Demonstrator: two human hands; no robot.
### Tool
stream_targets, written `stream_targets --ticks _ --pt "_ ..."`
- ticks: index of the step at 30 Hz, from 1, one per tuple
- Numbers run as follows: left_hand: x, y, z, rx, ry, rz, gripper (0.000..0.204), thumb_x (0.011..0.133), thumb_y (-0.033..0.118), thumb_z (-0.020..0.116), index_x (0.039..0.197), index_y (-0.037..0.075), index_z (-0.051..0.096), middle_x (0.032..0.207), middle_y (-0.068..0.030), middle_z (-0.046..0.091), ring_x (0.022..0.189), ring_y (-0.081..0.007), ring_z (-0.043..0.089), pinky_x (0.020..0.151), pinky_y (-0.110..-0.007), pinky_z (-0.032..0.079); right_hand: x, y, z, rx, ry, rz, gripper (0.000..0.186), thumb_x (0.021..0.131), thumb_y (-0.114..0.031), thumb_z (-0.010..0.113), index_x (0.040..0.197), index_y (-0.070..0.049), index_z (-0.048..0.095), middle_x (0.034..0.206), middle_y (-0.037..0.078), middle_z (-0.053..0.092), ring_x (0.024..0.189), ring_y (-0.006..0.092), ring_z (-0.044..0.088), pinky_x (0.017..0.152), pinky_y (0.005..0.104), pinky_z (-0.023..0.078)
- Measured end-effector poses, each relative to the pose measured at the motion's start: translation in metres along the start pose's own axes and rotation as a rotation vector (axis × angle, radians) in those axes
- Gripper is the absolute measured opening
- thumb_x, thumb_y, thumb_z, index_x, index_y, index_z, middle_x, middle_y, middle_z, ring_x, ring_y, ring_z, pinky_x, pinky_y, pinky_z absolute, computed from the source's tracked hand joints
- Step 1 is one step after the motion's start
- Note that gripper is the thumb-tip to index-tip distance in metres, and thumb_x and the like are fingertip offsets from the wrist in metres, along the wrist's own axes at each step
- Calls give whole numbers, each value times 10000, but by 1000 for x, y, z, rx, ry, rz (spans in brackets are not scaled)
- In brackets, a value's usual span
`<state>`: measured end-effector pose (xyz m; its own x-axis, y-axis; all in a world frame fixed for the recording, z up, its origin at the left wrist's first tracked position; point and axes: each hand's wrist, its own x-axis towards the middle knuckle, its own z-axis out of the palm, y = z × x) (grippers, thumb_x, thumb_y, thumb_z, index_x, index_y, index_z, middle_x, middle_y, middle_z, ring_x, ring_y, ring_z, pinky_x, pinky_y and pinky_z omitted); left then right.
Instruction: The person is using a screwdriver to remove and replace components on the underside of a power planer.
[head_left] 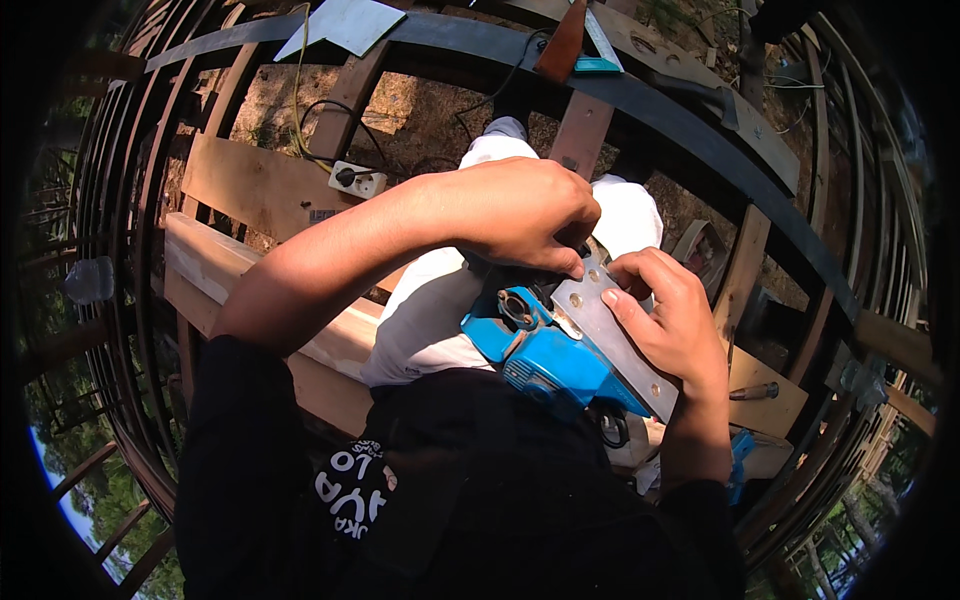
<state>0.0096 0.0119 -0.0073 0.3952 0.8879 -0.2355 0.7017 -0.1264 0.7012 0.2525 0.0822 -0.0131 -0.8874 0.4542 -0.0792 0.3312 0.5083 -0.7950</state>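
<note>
A blue electric planer [555,360] lies tilted in my lap, and its grey metal base plate [620,345], pierced with several holes, faces up along the right side. My left hand [535,215] reaches across from the left. Its fingers are curled down at the far end of the planer, with the thumb at the plate's edge; what they pinch is hidden beneath the hand. My right hand [665,310] grips the plate from the right, its thumb laid flat on the metal and its fingers bent over the far edge.
Wooden boards [250,185] lie to the left, beside a white socket strip [357,180] with a black plug. A long dark metal band [690,125] curves across the far side. There, a handsaw [345,25] and a try square [598,50] rest. A chisel [755,391] lies right.
</note>
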Motion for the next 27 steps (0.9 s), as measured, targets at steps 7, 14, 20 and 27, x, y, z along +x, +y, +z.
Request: stream_targets --ticks 7,14,20,27 --pt "-3 -20 0 -105 11 220 288 802 261 762 857 -2 661 889 -133 633 938 -329 640 821 -418 507 2 0 3 3 1 -17 207 835 -88 694 995 31 640 822 119 596 738 208 594 688 318 482" --pt "-4 -3 0 16 4 48 264 795 238 763 874 2 675 914 -129 645 953 -320 643 810 -422 516 2 -1 4 -7 -5 4 208 838 -96 694 994 31 641 826 121 598 737 210 596 691 322 484" --pt "-8 -15 0 -88 30 287 222 820 191 733 930 2 698 945 -121 670 960 -314 655 845 -416 515 3 -3 5 -16 -5 8 218 850 -116 688 1004 32 643 847 131 611 756 218 611 708 328 491" --pt "2 2 -8 55 -17 59 269 799 241 772 920 17 685 885 -119 654 918 -322 659 799 -423 520 1 -1 3 -17 2 18 219 853 -126 691 998 31 642 845 131 611 756 221 609 707 329 489"
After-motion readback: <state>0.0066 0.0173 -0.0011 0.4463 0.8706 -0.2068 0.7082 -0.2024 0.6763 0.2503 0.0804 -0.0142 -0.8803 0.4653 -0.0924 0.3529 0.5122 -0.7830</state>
